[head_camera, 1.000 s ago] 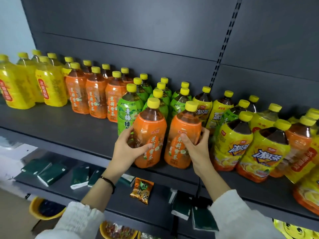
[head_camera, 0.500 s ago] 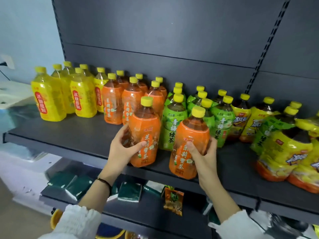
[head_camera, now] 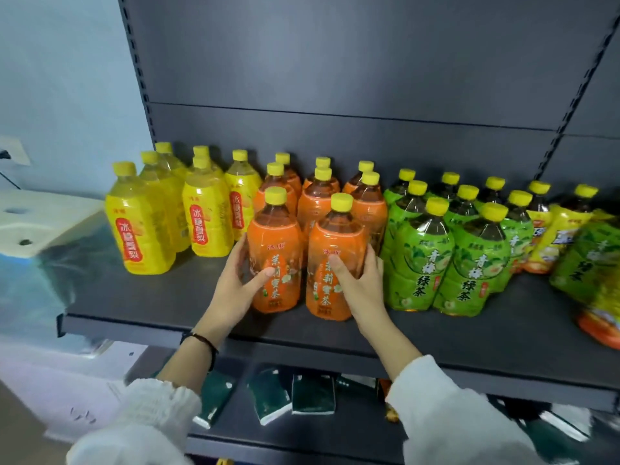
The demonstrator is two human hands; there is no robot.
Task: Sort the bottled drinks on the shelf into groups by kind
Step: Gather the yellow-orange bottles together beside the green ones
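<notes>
Two orange-labelled tea bottles stand upright side by side on the dark shelf (head_camera: 161, 297), in front of several more orange bottles (head_camera: 315, 203). My left hand (head_camera: 235, 286) grips the left orange bottle (head_camera: 275, 250) from its left side. My right hand (head_camera: 359, 283) grips the right orange bottle (head_camera: 332, 260) from its right side. Yellow-labelled bottles (head_camera: 141, 223) stand in a group to the left. Green-labelled tea bottles (head_camera: 422, 260) stand in a group to the right.
Further right stand yellow iced-tea bottles (head_camera: 567, 223) and a tilted green bottle (head_camera: 590, 266). The shelf's back panel (head_camera: 335, 78) rises behind. A lower shelf holds dark green packets (head_camera: 312, 394). A white and blue object (head_camera: 37, 223) sits left of the shelf end.
Both hands have carried the two orange bottles leftward along the shelf to just in front of the orange group. The view has turned left.
</notes>
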